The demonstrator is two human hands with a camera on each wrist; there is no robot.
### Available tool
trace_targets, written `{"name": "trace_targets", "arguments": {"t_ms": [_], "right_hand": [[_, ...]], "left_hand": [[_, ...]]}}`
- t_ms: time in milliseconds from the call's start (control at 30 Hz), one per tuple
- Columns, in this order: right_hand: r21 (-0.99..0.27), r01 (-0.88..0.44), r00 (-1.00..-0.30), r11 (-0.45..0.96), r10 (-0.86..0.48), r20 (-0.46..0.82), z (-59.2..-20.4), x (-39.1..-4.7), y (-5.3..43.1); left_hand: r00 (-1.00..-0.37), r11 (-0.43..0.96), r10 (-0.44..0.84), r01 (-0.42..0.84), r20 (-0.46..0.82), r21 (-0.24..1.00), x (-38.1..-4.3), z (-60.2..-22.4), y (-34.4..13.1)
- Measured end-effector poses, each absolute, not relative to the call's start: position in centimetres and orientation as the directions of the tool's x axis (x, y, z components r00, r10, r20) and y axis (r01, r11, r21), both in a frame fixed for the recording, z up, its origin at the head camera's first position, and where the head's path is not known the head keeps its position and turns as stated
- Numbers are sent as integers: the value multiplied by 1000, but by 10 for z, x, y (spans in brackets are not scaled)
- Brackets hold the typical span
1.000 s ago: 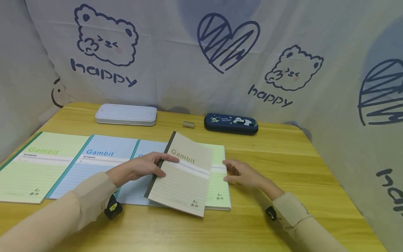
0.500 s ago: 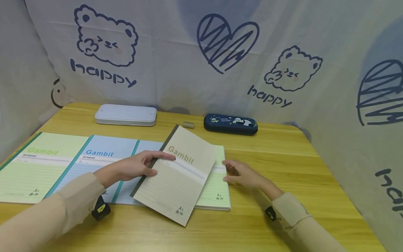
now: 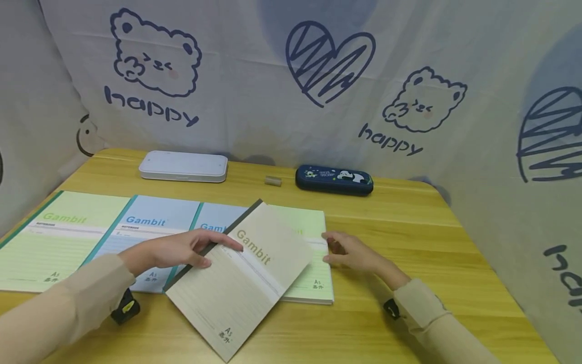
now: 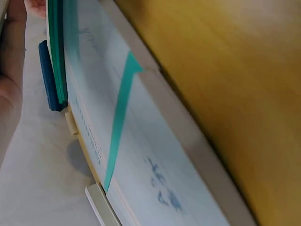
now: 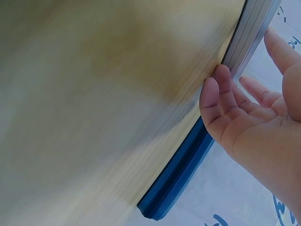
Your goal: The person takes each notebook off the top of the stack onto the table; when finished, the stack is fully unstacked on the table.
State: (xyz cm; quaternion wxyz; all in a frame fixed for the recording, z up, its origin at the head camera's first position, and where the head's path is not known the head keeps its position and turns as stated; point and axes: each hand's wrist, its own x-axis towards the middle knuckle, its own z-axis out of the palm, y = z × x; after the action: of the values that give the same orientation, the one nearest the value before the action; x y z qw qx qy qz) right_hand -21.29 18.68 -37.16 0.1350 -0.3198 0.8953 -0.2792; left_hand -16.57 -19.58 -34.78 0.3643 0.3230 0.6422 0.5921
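Observation:
My left hand point(image 3: 179, 248) pinches a tan Gambit notebook point(image 3: 254, 273) by its dark spine, thumb and fingers lying on the cover. That notebook is tilted and overlaps a blue notebook point(image 3: 213, 212) and a light green notebook point(image 3: 313, 268). My right hand point(image 3: 352, 253) touches the green notebook's right edge with fingertips and thumb, its fingers loosely bent. From the right wrist, several layers of a notebook stack point(image 5: 249, 33) show beside that hand. In the left wrist view, the left hand point(image 4: 9, 89) shows only in part, at the left edge.
Further left lie another blue notebook point(image 3: 154, 212) and a green one point(image 3: 82, 207). Along the back of the wooden table point(image 3: 409, 222) are a white case point(image 3: 182, 166), a small tan block point(image 3: 273, 180) and a navy panda case point(image 3: 334, 179). A printed cloth point(image 3: 254, 76) hangs behind.
My left hand has drawn the tan notebook leftward and towards the table's front, turning it clockwise. More of the green notebook below shows. The right hand has stayed in place.

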Motion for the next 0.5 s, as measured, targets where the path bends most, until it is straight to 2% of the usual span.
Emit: {"name": "trace_targets", "arguments": {"t_ms": [200, 400, 500], "right_hand": [[-578, -508, -755, 638, -654, -58, -372, -213, 187], [-575, -514, -755, 636, -654, -48, -372, -213, 186], [-579, -506, -758, 639, -650, -56, -372, -212, 186]], "left_hand": [[-477, 129, 872, 7, -110, 992, -157, -345, -204], [-383, 122, 917, -3, -113, 993, -147, -343, -207], [-370, 154, 920, 30, -132, 988, -144, -342, -209]]}}
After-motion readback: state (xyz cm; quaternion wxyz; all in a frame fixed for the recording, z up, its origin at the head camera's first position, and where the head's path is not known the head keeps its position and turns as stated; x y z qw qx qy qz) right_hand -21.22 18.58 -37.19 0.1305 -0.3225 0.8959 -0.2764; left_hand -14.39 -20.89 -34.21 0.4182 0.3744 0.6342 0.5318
